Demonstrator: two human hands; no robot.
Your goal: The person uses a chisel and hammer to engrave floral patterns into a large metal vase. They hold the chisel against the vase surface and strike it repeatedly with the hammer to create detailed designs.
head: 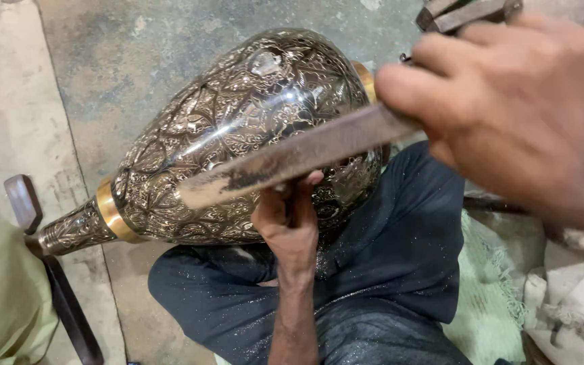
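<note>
Bare concrete floor (103, 81) lies under an engraved metal vase (238, 128) resting sideways over dark-trousered legs (386, 270). Left hand (290, 220) presses beneath its belly, fingers curled; right hand (508, 115) grips a flat file (292, 159). Likely heavy, slick: support the body, steady the neck.

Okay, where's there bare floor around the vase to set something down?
Bare concrete floor lies above and left of the engraved vase. Below it is crowded: left hand, dark trousers, a green-clad leg; right hand with the file.
</note>
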